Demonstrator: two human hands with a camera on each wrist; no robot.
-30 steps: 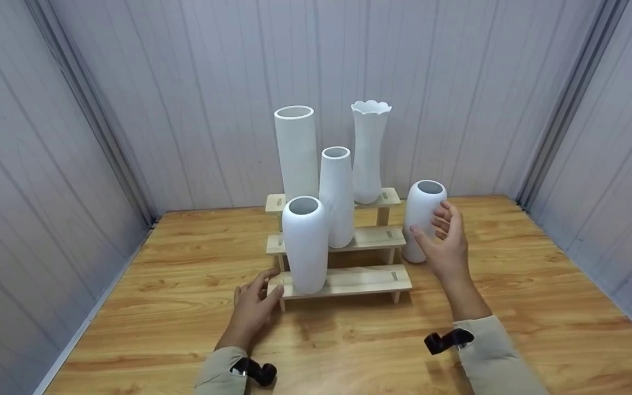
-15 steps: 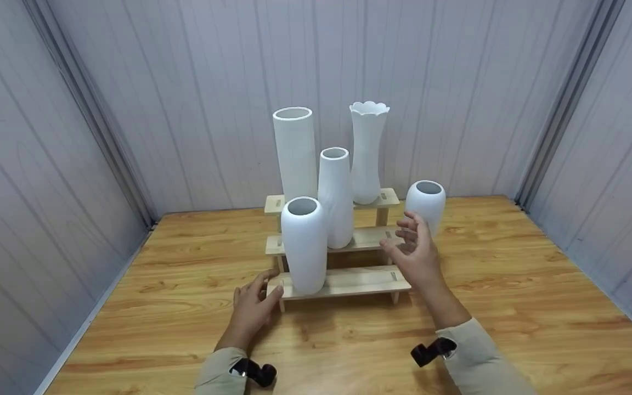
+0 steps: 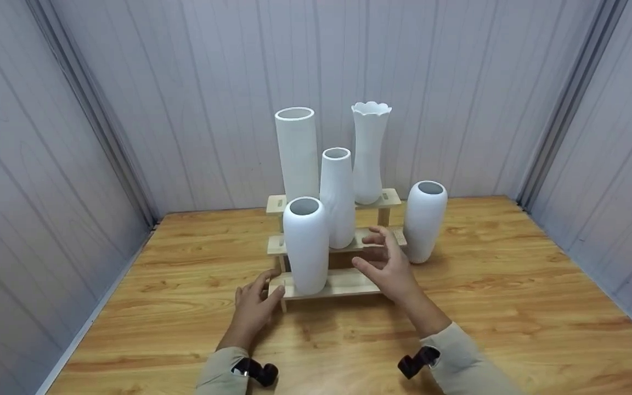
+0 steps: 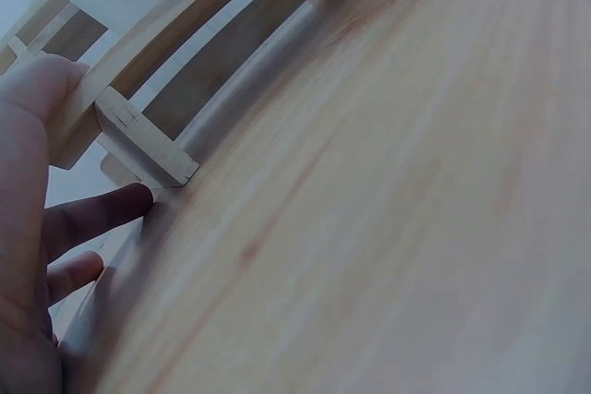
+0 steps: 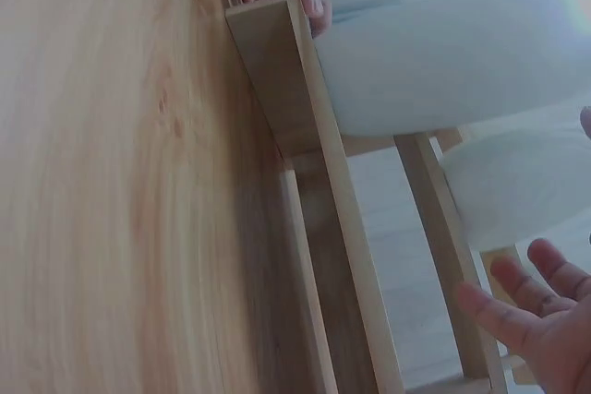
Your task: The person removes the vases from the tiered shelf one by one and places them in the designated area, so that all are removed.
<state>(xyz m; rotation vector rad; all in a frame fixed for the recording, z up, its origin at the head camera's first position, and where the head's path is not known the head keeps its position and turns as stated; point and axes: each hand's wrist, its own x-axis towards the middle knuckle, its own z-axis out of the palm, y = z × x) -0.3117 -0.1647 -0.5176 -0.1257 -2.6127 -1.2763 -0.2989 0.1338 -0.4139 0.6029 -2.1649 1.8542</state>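
My left hand (image 3: 253, 304) holds the left end of the lowest step of a three-tier wooden stand (image 3: 346, 281), the thumb on the step in the left wrist view. My right hand (image 3: 393, 271) hovers over the right part of the lower steps, fingers spread and holding nothing. A rounded white vase (image 3: 306, 247) stands at the left of the bottom step. Behind it, a tapered white vase (image 3: 338, 197) is on the middle step. The top step bears a cylindrical vase (image 3: 297, 153) and a scalloped-rim vase (image 3: 369, 153).
Another rounded white vase (image 3: 427, 219) stands upright on the wooden table (image 3: 173, 307), just right of the stand. Pale panel walls (image 3: 212, 109) enclose the table at the back and both sides.
My right hand has moved left and down from beside the right-hand vase to over the stand's lower steps. The left hand and the vases have stayed in place.
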